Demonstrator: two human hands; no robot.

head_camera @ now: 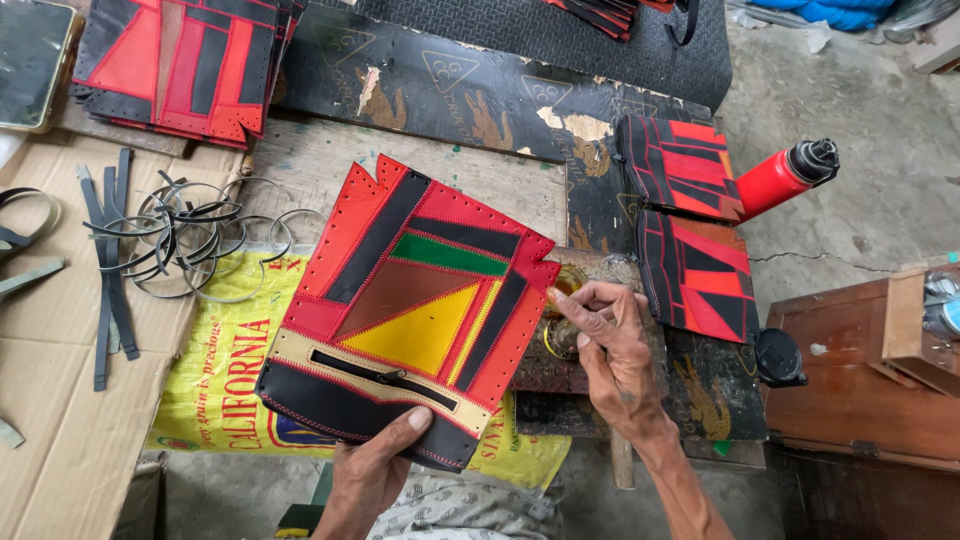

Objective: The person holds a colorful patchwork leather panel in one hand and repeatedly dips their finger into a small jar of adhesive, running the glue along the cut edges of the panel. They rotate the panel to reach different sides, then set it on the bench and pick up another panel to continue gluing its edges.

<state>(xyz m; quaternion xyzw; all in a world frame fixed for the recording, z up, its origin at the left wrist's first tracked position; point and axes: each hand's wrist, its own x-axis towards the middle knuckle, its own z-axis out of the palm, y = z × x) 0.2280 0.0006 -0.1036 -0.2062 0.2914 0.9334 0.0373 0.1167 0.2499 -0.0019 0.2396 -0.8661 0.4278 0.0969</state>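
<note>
Two hands are seen over a cluttered table [330, 160]. A patchwork leather panel [410, 300] of red, black, green, yellow and brown, with a zip near its lower edge, is held tilted above a yellow printed sack [215, 370]. Its black bottom edge is gripped by the left hand [375, 465], thumb on top. The right hand [605, 350] is closed around something small that cannot be made out, its fingertips touching the panel's right edge, just over a small glass jar [568, 285]. Metal rings and dark straps [175, 240] are spread to the left. Similar red and black panels [690, 230] are stacked to the right, beside a red bottle [785, 175].
</note>
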